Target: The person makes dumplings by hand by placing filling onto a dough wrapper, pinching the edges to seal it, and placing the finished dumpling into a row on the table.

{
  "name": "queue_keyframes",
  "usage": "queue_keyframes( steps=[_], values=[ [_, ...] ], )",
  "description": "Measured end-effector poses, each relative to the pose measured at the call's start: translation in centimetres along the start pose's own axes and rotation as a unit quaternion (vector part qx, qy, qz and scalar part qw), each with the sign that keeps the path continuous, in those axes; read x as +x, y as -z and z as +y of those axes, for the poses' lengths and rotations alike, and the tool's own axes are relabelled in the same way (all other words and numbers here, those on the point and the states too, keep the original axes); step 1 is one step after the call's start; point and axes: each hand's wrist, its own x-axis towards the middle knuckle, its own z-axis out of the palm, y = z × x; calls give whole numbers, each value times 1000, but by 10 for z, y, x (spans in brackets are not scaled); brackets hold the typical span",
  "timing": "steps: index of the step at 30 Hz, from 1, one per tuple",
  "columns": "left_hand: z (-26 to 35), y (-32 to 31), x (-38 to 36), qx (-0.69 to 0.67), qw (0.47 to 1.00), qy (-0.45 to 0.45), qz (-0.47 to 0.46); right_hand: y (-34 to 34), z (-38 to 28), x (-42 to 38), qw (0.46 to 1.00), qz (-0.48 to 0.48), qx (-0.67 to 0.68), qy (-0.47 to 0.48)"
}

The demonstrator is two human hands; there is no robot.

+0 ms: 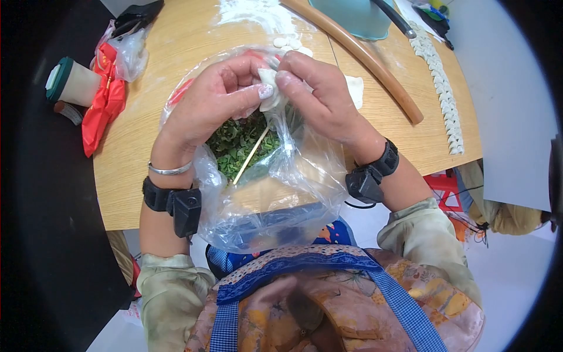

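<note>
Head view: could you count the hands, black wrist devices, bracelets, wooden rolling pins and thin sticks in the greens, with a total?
Hands: 2 (left hand, right hand)
Black wrist devices: 2
Bracelet: 1
Wooden rolling pin: 1
Thin stick in the greens: 1
Total: 7

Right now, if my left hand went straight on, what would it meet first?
Past the dough piece in your fingers, your left hand would probably meet your right hand first, though depth is hard to judge from one view.

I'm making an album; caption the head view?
Left hand and right hand pinch white dough above chopped greens in clear plastic.
</note>
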Motion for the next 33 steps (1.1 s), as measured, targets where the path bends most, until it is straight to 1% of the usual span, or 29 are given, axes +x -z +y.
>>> queue_keyframes(
  steps=[2,3,5,8,15,18,21,23,27,29,33],
  values=[
    [-1,3,0,37,999,11,-5,4,-3,0,995,-17,91,-30],
    [1,2,-1,37,999,11,-7,4,-3,0,995,-15,90,-31],
    [7,-1,-5,47,998,42,-8,3,-2,-1,992,-17,113,-51],
    [4,2,-4,53,997,39,-34,3,3,-1,993,-31,100,-62],
    [5,0,-5,57,997,41,-24,0,6,-1,995,-17,86,-43],
    [4,0,-4,61,997,40,-22,2,5,0,997,-34,61,-42],
    [5,-1,-4,52,998,28,-24,1,2,-1,994,-27,86,-59],
    [7,-2,-4,68,997,27,-26,0,1,-3,978,-6,171,-122],
    [2,2,-2,58,998,19,-11,-2,4,-1,977,10,185,-106],
    [2,1,-2,39,999,13,1,-2,8,-2,997,-3,75,-31],
    [0,1,-1,45,999,10,5,0,3,-1,997,-10,65,-32]
  ],
)
